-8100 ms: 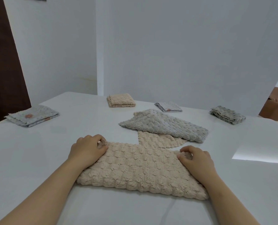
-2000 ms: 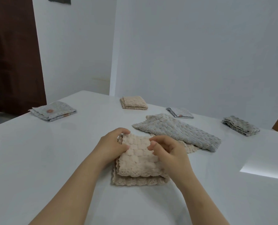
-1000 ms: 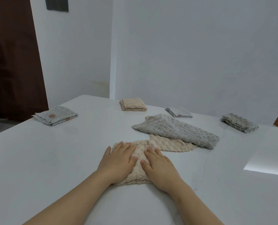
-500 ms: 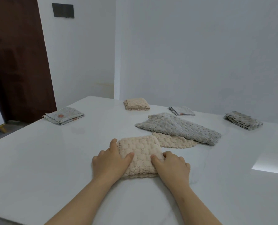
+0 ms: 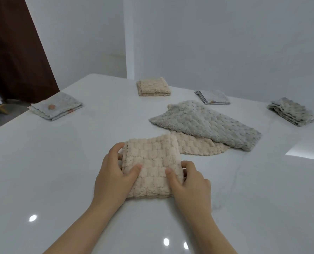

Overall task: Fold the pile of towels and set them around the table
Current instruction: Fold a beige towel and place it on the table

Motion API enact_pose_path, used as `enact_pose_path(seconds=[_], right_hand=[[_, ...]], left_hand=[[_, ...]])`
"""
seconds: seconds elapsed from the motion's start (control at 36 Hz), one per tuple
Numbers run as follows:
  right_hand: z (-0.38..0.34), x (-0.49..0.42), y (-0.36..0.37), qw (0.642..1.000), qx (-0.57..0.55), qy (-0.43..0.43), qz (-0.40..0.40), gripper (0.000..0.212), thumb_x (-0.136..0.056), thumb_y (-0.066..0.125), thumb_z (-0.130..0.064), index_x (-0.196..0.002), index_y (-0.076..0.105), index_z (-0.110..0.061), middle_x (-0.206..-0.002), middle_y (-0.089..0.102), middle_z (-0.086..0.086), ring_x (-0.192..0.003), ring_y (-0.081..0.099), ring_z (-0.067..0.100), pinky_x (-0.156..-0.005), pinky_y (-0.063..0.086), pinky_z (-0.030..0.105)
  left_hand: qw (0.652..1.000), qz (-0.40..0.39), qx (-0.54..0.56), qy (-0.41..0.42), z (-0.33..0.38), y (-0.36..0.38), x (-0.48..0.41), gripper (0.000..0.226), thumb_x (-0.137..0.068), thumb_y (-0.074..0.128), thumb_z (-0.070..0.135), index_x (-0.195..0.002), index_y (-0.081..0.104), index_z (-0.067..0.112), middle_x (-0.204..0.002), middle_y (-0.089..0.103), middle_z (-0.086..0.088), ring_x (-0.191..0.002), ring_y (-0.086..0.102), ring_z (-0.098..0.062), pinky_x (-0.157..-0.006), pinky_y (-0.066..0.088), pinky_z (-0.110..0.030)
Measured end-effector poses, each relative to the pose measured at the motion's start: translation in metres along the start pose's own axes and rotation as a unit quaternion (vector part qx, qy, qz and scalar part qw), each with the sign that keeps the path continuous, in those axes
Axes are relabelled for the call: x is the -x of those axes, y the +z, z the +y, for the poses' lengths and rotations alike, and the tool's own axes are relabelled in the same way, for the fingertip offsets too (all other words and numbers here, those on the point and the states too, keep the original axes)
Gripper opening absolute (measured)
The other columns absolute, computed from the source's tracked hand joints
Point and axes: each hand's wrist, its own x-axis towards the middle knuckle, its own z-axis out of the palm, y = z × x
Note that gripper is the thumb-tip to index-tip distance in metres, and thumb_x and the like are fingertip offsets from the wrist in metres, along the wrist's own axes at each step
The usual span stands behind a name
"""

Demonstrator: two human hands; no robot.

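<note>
1. Lower centre: the left hand (image 5: 114, 176) and right hand (image 5: 189, 182) each grip a side of the folded beige waffle-textured towel (image 5: 152, 165), thumbs on top and fingers curled round its edges; it lies between them on the glossy white table (image 5: 42, 171)
2. Just beyond, right of centre, two lie unfolded: a flat beige textured towel (image 5: 194, 146) partly under a fluffy grey towel (image 5: 207, 123)
3. Farther out, four sit folded: a pale grey folded towel (image 5: 56, 108) at left, a beige folded towel (image 5: 153, 86) upper centre, a thin patterned folded towel (image 5: 213, 97) beside it, and a dark grey folded towel (image 5: 293, 113) at right
4. Judged over halfway: this one needs placing, two need folding
</note>
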Motion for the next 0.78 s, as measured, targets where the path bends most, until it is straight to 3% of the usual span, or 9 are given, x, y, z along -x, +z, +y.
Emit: enact_pose_path(seconds=[0.08, 0.17, 0.25, 0.36, 0.44, 0.58, 0.67, 0.78], right_hand=[[-0.004, 0.003, -0.007, 0.999, 0.009, 0.015, -0.038, 0.07, -0.065, 0.021, -0.071, -0.114, 0.048, -0.027, -0.097, 0.06, -0.012, -0.095, 0.051, 0.01, -0.083, 0.024, 0.024], [-0.012, 0.004, -0.018, 0.994, -0.007, 0.055, -0.092, 0.054, -0.075, 0.035, -0.062, -0.115, 0.048, -0.028, -0.093, 0.057, -0.015, -0.093, 0.05, 0.008, -0.085, 0.025, 0.023], [-0.019, 0.003, -0.032, 0.984, -0.037, 0.104, -0.137, 0.026, -0.087, 0.053, -0.045, -0.108, 0.048, -0.03, -0.088, 0.057, -0.019, -0.092, 0.054, 0.009, -0.096, 0.036, 0.032], [-0.025, 0.007, -0.045, 0.965, -0.077, 0.177, -0.18, 0.03, -0.088, 0.058, -0.035, -0.115, 0.05, -0.024, -0.09, 0.057, -0.019, -0.095, 0.058, 0.012, -0.099, 0.041, 0.039], [-0.023, 0.015, -0.049, 0.955, -0.106, 0.199, -0.19, 0.025, -0.086, 0.059, -0.032, -0.109, 0.049, -0.028, -0.097, 0.061, -0.016, -0.098, 0.06, 0.013, -0.098, 0.044, 0.041], [-0.015, 0.032, -0.062, 0.941, -0.164, 0.22, -0.198, 0.022, -0.085, 0.061, -0.027, -0.105, 0.052, -0.029, -0.1, 0.065, -0.008, -0.095, 0.062, 0.012, -0.091, 0.05, 0.036], [-0.008, 0.038, -0.074, 0.934, -0.196, 0.222, -0.201, 0.024, -0.086, 0.061, -0.024, -0.109, 0.053, -0.026, -0.103, 0.064, -0.007, -0.096, 0.061, 0.009, -0.088, 0.051, 0.028], [0.007, 0.043, -0.091, 0.929, -0.223, 0.215, -0.205, 0.022, -0.086, 0.06, -0.021, -0.107, 0.053, -0.025, -0.103, 0.064, -0.004, -0.096, 0.061, 0.012, -0.089, 0.051, 0.03]], left_hand=[[1.0, -0.014, -0.012, -0.014, 0.005, -0.002, 0.002, 0.058, -0.081, 0.067, 0.029, -0.13, 0.037, 0.032, -0.113, 0.049, 0.011, -0.098, 0.056, -0.014, -0.076, 0.044, -0.028], [0.997, -0.048, 0.0, -0.052, 0.013, -0.008, 0.001, 0.06, -0.081, 0.067, 0.027, -0.133, 0.036, 0.028, -0.114, 0.048, 0.012, -0.101, 0.057, -0.014, -0.077, 0.042, -0.025], [0.99, -0.101, 0.02, -0.096, 0.025, -0.017, -0.004, 0.066, -0.082, 0.068, 0.025, -0.137, 0.031, 0.024, -0.113, 0.047, 0.011, -0.101, 0.055, -0.014, -0.079, 0.041, -0.024], [0.97, -0.159, 0.052, -0.174, 0.034, -0.026, -0.012, 0.079, -0.081, 0.069, 0.02, -0.144, 0.02, 0.02, -0.117, 0.048, 0.002, -0.1, 0.054, -0.017, -0.08, 0.044, -0.027], [0.951, -0.195, 0.068, -0.228, 0.037, -0.031, -0.013, 0.08, -0.082, 0.068, 0.019, -0.144, 0.019, 0.02, -0.101, 0.055, 0.002, -0.086, 0.058, -0.014, -0.07, 0.045, -0.025], [0.933, -0.212, 0.102, -0.272, 0.039, -0.031, -0.001, 0.079, -0.081, 0.07, 0.016, -0.143, 0.021, 0.023, -0.098, 0.058, -0.001, -0.094, 0.06, -0.022, -0.092, 0.046, -0.037], [0.933, -0.21, 0.116, -0.267, 0.048, -0.026, 0.012, 0.075, -0.084, 0.066, 0.013, -0.143, 0.021, 0.026, -0.104, 0.06, -0.005, -0.093, 0.06, -0.021, -0.081, 0.047, -0.03], [0.935, -0.208, 0.13, -0.255, 0.068, -0.013, 0.037, 0.057, -0.091, 0.056, 0.01, -0.135, 0.029, 0.034, -0.095, 0.059, -0.003, -0.083, 0.06, -0.014, -0.062, 0.045, -0.021]])
